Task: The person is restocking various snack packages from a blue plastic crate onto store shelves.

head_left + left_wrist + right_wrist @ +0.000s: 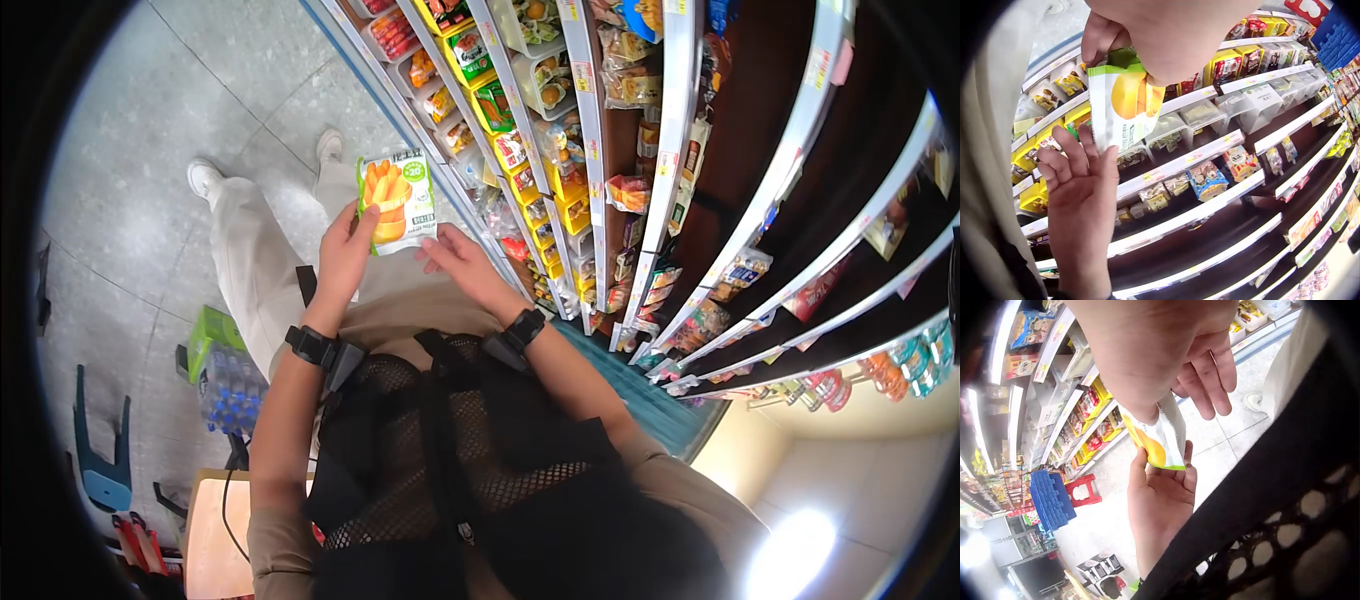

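Note:
A white and green snack packet (398, 202) printed with orange-yellow strips is held up in front of the body. My left hand (345, 252) grips it along one side, thumb across the printed front and fingers behind. At the packet's lower corner, my right hand (462, 266) pinches the edge between thumb and index finger. Its other fingers extend loosely away, as the right hand (1082, 194) in the left wrist view shows. Seen from the right wrist, the left hand (1163, 500) supports the packet (1160, 445) from the far end.
A tall shelf unit (592, 180) of packaged snacks and yellow bins runs along the right. Grey floor tiles (150, 150) lie on the left. Behind the left arm are shrink-wrapped bottles (228, 388) and a dark blue stool (105, 480). Stacked blue crates (1052, 500) stand beside a red stool (1084, 490).

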